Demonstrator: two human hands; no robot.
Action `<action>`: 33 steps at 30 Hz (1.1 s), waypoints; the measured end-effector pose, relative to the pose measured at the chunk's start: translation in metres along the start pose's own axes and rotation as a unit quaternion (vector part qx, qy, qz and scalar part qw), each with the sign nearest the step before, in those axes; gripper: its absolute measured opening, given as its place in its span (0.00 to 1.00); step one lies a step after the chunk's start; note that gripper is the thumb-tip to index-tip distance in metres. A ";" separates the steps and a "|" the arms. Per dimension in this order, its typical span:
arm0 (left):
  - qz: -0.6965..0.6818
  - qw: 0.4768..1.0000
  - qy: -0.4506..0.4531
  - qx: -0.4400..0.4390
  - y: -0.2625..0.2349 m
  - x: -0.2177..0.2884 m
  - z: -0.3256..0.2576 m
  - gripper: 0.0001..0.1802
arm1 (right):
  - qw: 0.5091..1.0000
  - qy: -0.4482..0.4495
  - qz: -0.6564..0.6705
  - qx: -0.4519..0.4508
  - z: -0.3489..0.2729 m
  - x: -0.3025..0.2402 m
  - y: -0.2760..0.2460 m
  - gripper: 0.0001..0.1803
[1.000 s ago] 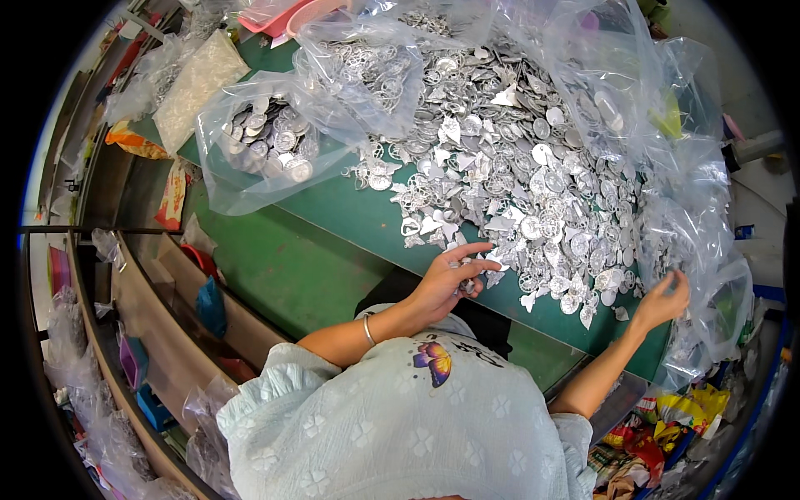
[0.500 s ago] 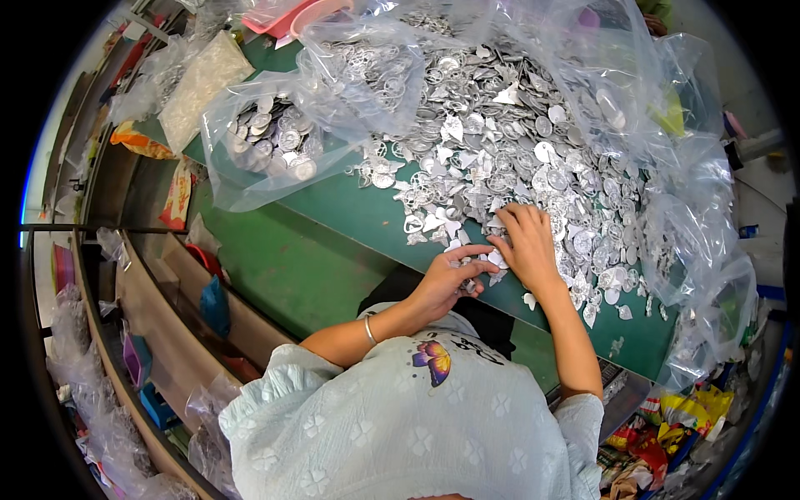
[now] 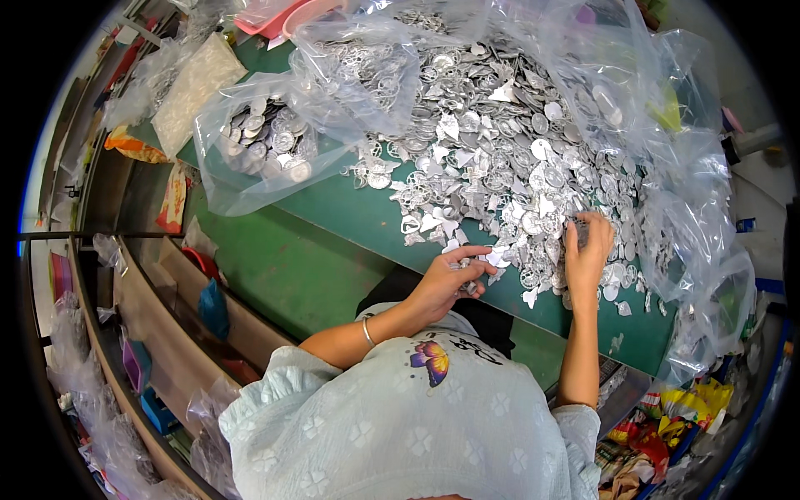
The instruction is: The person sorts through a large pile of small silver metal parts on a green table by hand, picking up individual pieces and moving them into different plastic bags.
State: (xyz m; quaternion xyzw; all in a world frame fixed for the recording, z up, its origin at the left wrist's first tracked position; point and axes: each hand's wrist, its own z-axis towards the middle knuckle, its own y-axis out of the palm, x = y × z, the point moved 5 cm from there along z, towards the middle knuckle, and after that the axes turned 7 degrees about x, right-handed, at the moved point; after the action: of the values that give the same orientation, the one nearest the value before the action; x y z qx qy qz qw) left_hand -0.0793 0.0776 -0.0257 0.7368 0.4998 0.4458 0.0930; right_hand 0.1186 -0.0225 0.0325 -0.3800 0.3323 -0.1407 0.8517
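A wide heap of small silver metal charms [image 3: 492, 125], some round like coins and others heart- or star-like, covers much of the green table [image 3: 329, 204]. At the heap's near edge, my left hand [image 3: 450, 282] is curled around a few silver charms [image 3: 472, 287], its thumb and forefinger pointing right. My right hand [image 3: 590, 250] reaches into the right side of the heap. Its thumb and fingers are bent and apart, with silver pieces showing in the gap; whether it grips one is hard to see.
A clear plastic bag [image 3: 225, 187] with round silver pieces lies left of the heap. More clear plastic sheeting [image 3: 692, 242] borders the heap on the right. A pink basin [image 3: 275, 18] stands at the far left. Shelving [image 3: 175, 333] with bins runs along my left; colourful packets [image 3: 667, 421] lie at lower right.
My right hand has moved right, away from beside my left hand, to the right part of the heap. My left hand has stayed in place with its charms.
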 end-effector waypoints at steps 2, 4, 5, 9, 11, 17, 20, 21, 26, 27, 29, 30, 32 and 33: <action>-0.004 1.000 -0.008 0.002 0.006 0.004 -0.004 0.21 | 1.000 0.011 -0.019 -0.019 -0.010 0.004 -0.007 0.13; -0.007 1.000 -0.019 -0.009 0.013 0.006 -0.008 0.22 | 0.999 0.006 -0.042 -0.024 -0.018 0.004 -0.015 0.20; -0.009 1.000 -0.025 -0.014 0.015 0.006 -0.009 0.22 | 0.999 0.005 -0.051 -0.016 -0.022 0.005 -0.017 0.21; -0.001 0.997 -0.068 -0.038 0.019 0.000 -0.008 0.20 | 0.996 0.009 -0.092 0.011 -0.030 0.013 -0.015 0.26; 0.009 0.996 -0.074 -0.049 0.016 -0.005 -0.005 0.18 | 0.995 -0.016 -0.098 0.028 -0.023 0.005 -0.011 0.27; 0.005 0.995 -0.063 -0.073 0.009 -0.007 -0.003 0.12 | 0.981 -0.169 0.050 -0.083 0.003 -0.067 0.023 0.22; 0.009 0.994 -0.099 -0.050 0.008 -0.008 -0.003 0.13 | 0.970 -0.167 0.080 -0.158 0.000 -0.086 0.049 0.18; 0.005 0.994 -0.106 -0.025 0.008 -0.008 -0.004 0.14 | 0.968 -0.187 0.065 -0.155 -0.002 -0.090 0.056 0.15; -0.014 0.993 -0.113 0.021 0.010 -0.003 -0.009 0.15 | 0.978 -0.176 0.089 -0.072 -0.002 -0.075 0.066 0.08; -0.028 0.993 -0.111 0.003 0.009 -0.002 -0.009 0.15 | 0.980 -0.153 0.119 -0.041 0.004 -0.070 0.056 0.06; -0.053 0.992 -0.107 -0.031 0.007 0.000 -0.007 0.15 | 0.964 0.060 0.229 -0.118 0.004 -0.048 0.054 0.05; -0.048 0.992 -0.107 -0.038 0.008 -0.001 -0.006 0.15 | 0.934 0.169 0.277 -0.152 -0.001 -0.036 0.054 0.05; -0.038 0.992 -0.107 -0.053 0.010 -0.001 -0.004 0.16 | 0.851 0.249 0.437 -0.150 -0.008 -0.025 0.054 0.09; -0.043 0.993 -0.101 -0.052 0.012 -0.001 -0.002 0.15 | 0.813 0.297 0.475 -0.157 -0.009 -0.023 0.046 0.10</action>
State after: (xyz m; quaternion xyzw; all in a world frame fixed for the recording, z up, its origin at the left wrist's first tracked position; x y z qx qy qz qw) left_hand -0.0731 0.0697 -0.0178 0.7499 0.4956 0.3899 0.2000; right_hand 0.0947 0.0150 0.0043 -0.2427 0.7258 0.2297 0.6012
